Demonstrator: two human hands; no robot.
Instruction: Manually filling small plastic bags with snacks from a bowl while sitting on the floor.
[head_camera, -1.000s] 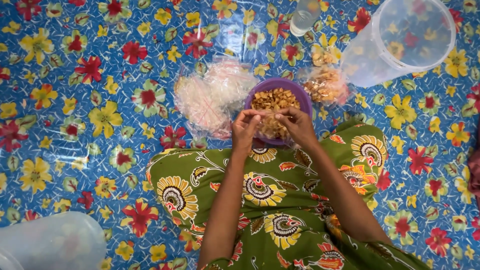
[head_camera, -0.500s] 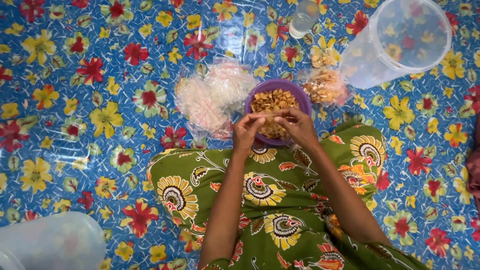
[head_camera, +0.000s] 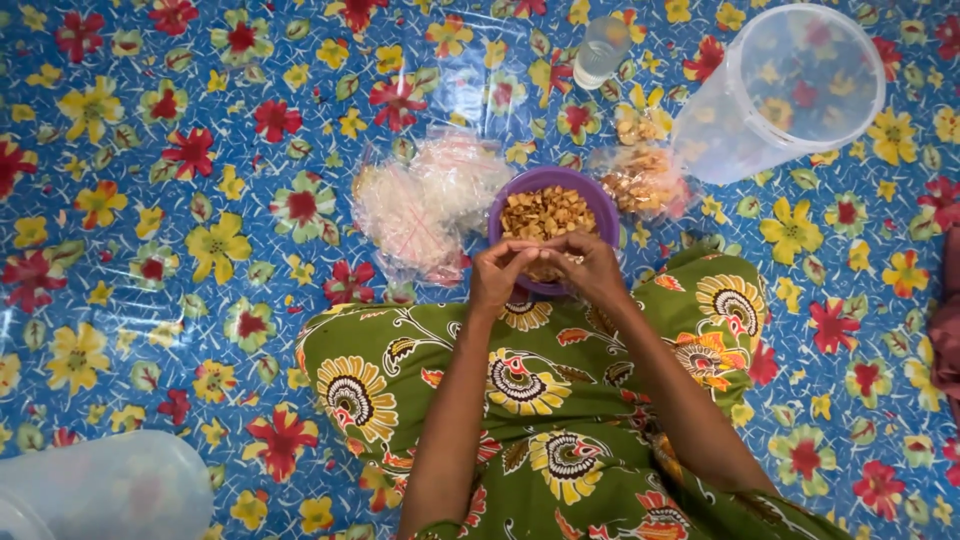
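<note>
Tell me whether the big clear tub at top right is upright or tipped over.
Tipped over. The clear tub lies on its side on the flowered mat, its round open mouth facing the camera, nothing visible inside.

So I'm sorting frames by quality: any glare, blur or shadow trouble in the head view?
Head view: even, soft light, no hard shadows; white glare streaks on the glossy floral sheet; hands and purple bowl look sharp; the clear container at the lower left looks hazy.
</note>
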